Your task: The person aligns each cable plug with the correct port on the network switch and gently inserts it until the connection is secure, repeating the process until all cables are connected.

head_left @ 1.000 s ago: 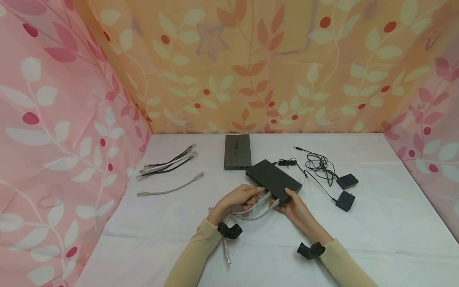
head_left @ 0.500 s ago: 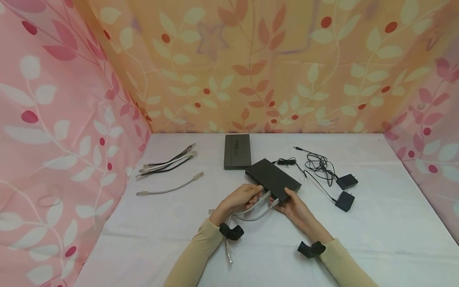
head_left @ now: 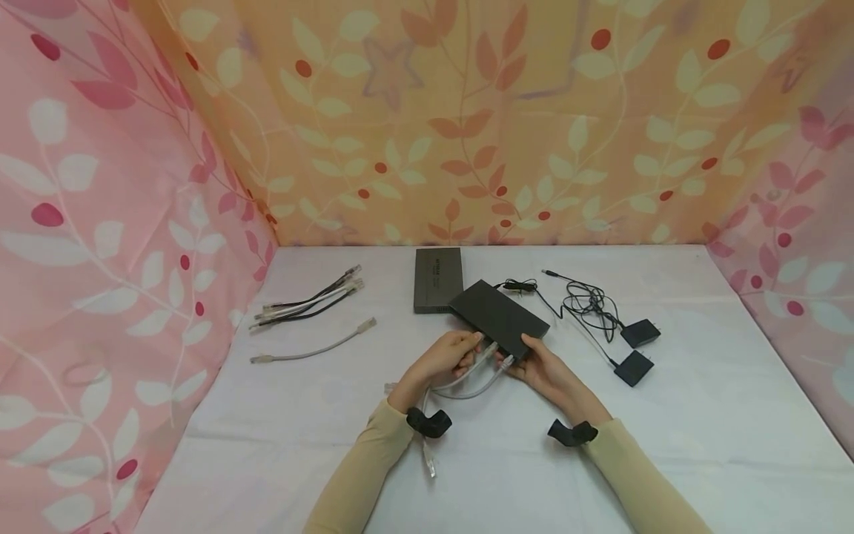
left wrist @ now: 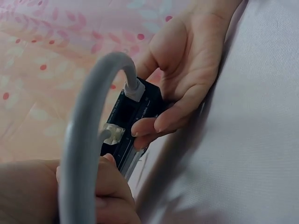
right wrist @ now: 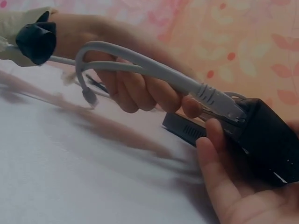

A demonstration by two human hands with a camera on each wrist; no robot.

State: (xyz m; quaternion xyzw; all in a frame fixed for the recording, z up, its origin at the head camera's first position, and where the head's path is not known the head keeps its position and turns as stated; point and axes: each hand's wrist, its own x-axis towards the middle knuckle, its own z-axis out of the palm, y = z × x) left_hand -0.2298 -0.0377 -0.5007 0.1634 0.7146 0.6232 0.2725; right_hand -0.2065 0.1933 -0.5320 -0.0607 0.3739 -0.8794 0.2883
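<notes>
My right hand (head_left: 547, 371) holds a black network switch (head_left: 500, 315) tilted, thumb on its top and fingers beneath. Two grey network cables are plugged into its port side; one plug (left wrist: 135, 89) sits at the end port and another clear plug (left wrist: 113, 134) further along. My left hand (head_left: 442, 357) is at the same side, thumb and curled fingers pinching at a port beside these plugs; the pinched network cable plug is mostly hidden by the fingers. The cables loop back past the left wrist, and one loose end (head_left: 429, 461) hangs below it.
A second network switch (head_left: 437, 280) lies behind the held one. Several short network cables (head_left: 310, 300) lie at the left, with a single grey cable (head_left: 316, 351) nearer. Two power adapters (head_left: 640, 333) with black cords (head_left: 590, 300) lie at the right; one cord runs behind the held switch.
The held switch and both hands have shifted slightly up and left in the head view, and the cord behind the switch has shifted along. The grips look the same.
</notes>
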